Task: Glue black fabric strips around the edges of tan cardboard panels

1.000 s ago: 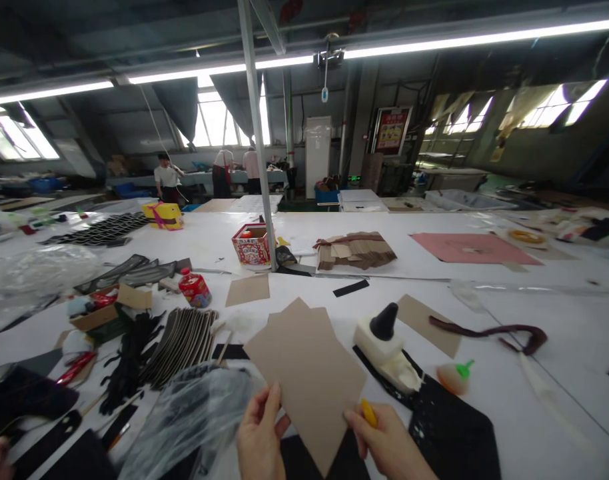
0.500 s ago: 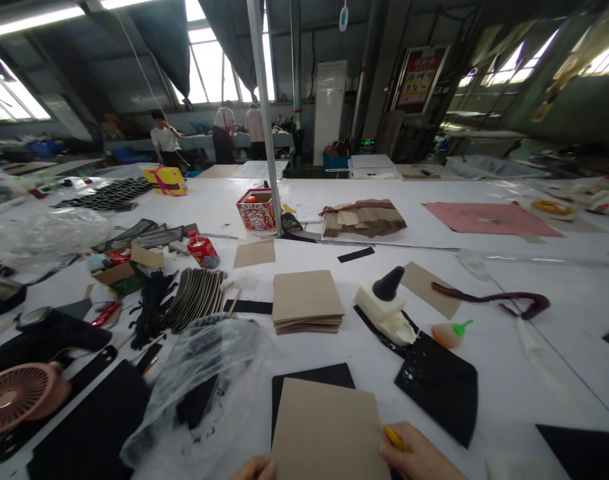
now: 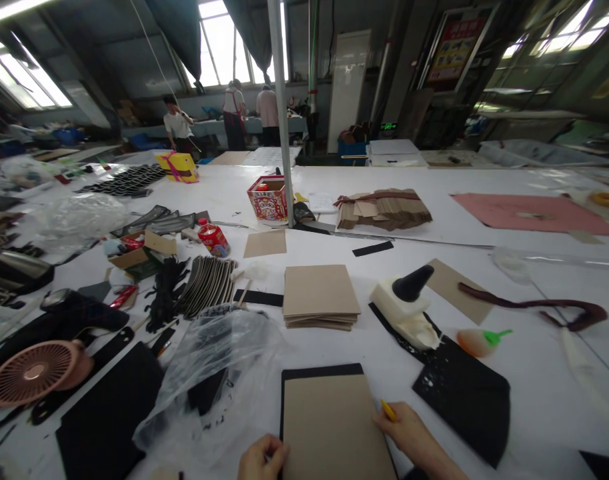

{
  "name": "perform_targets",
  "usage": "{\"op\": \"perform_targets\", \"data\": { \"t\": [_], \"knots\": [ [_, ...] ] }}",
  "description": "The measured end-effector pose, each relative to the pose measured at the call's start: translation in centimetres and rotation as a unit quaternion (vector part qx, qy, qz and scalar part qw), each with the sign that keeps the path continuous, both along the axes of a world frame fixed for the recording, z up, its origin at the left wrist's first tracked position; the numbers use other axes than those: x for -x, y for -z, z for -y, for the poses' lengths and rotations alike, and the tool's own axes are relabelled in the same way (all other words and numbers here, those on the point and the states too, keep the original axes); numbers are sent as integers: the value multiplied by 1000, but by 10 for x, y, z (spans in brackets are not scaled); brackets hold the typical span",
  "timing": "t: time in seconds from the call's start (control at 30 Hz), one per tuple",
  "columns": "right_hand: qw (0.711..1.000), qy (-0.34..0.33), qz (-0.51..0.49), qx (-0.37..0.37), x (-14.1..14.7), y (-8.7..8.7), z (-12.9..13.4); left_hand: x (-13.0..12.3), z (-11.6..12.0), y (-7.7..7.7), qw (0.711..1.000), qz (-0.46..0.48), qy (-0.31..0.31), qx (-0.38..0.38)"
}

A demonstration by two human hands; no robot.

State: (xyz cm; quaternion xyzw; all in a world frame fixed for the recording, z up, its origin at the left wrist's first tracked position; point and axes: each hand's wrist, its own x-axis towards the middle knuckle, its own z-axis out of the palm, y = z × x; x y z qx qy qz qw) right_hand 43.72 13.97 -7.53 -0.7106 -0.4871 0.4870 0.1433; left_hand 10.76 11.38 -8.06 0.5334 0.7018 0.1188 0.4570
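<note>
Greyish-brown flat rectangular board [image 3: 334, 427] lies over a larger black sheet [image 3: 322, 371], directly in front of the person, its plain face bearing no mark that can be read. The frame's bottom cuts off its near edge, and the black sheet shows only as a rim along the far and left edges and a sliver at the right. The left hand [image 3: 264, 459] is at the board's left edge, fingers curled with the thumb near the index; whether they pinch the edge I cannot tell. The right hand [image 3: 404, 427] touches the right edge, its thumb and fingers closed on a small yellow object [image 3: 388, 411] whose lower part is hidden in the grip.

Beyond sits a neat stack of matching boards [image 3: 320, 293]. The red plastic bottle with a printed label [image 3: 214, 239] and the open red patterned carton [image 3: 268, 202] carry lettering too small to read; so does the framed red poster [image 3: 457, 50] on the far side. Crumpled clear plastic [image 3: 209, 373] partly veils a dark piece beneath. At the lower right corner, a black piece [image 3: 604, 467] is cut off.
</note>
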Motion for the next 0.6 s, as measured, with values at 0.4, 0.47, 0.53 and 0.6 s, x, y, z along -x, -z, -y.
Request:
{"op": "perform_targets", "data": {
  "t": [0.4, 0.47, 0.53, 0.6],
  "knots": [
    [998, 15, 67, 4, 1, 21, -11, -5, -10, 19, 999, 6, -46, 11],
    [998, 12, 67, 6, 2, 20, -11, -5, -11, 21, 999, 8, -49, 17],
    [998, 6, 70, 7, 3, 19, -12, -5, -12, 21, 998, 9, -50, 23],
    [997, -1, 79, 9, 4, 18, -13, -5, -14, 21, 998, 12, -50, 26]
  ]
}}
